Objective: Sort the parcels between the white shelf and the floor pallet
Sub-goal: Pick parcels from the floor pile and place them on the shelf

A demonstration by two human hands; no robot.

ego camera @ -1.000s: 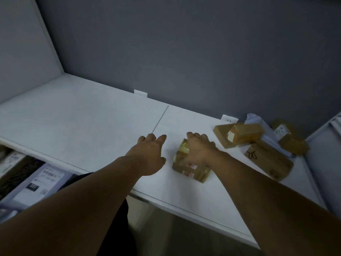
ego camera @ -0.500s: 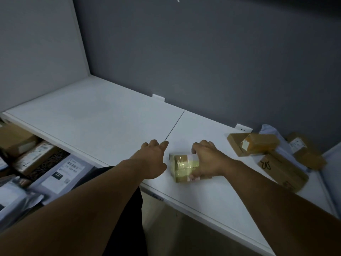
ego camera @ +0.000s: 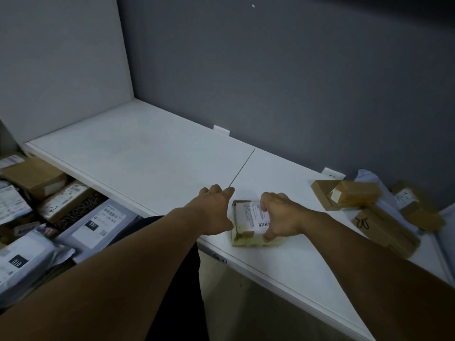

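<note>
My right hand (ego camera: 280, 217) is wrapped over a small taped parcel (ego camera: 247, 219). My fingers are over its far edge and my thumb is on the near corner. It's lying flat, label up, on the white shelf (ego camera: 147, 153), near the front edge and just right of centre in the frame.

My left hand (ego camera: 216, 212) is just beside the parcel's left edge, fingers loose and holding nothing. I can't tell if it's actually touching the box.

At the right edge of the frame there's a little pile of brown boxes (ego camera: 357, 195) on the same shelf, against the grey wall (ego camera: 270, 70). One flat box (ego camera: 384, 227) has a black scribble on it.

In the lower left, below the shelf, there's a heap of other parcels, including a grey mailer bag (ego camera: 98, 225) marked 231.
</note>
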